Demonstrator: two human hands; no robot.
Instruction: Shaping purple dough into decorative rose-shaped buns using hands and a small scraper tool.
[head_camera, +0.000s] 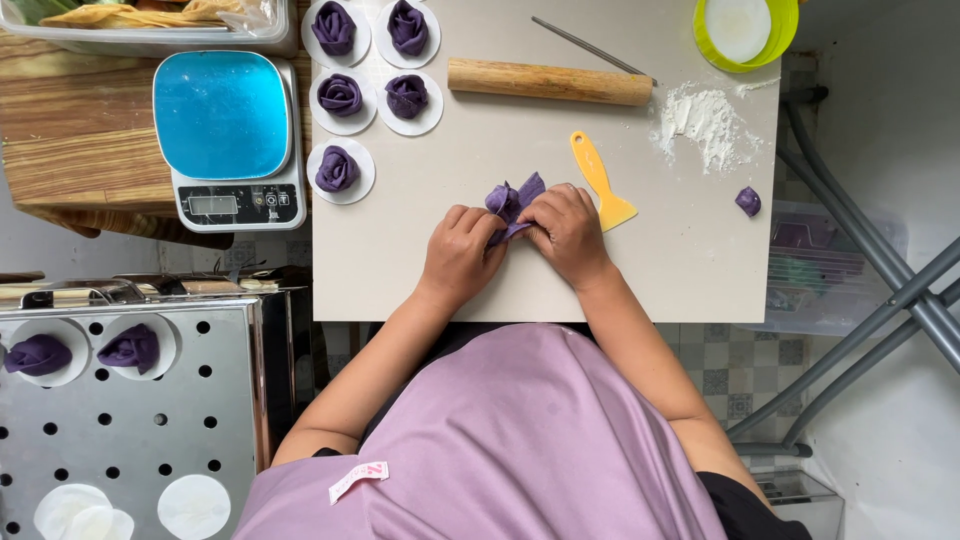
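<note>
**Purple dough, rolling step at mid-counter**

Beige counter carries everything. At its left edge sits a perforated steel tray holding two finished purple rolls on white paper rounds, plus bare rounds lower down. A kitchen scale with a blue platform stands on a wooden board beside the counter.

On the counter: a wooden rolling pin lies crosswise near the top, a thin metal rod behind it. Five finished dough roses rest on paper rounds at top left. A flour patch is at the right, a small purple dough scrap just below it, and a yellow scraper just beside the right hand.

Left hand and right hand meet at the purple dough piece, at the counter's middle. Fingers of both hands are curled and pinching the dough; its free petal edges stand up between them.

Judgement: for a clean roll, keep the base pinched firmly while the upper edges stay loose, turn evenly so the layers overlap, and avoid squashing the petals. Dough this thin probably tears if pulled; a touch of flour would limit sticking.
</note>
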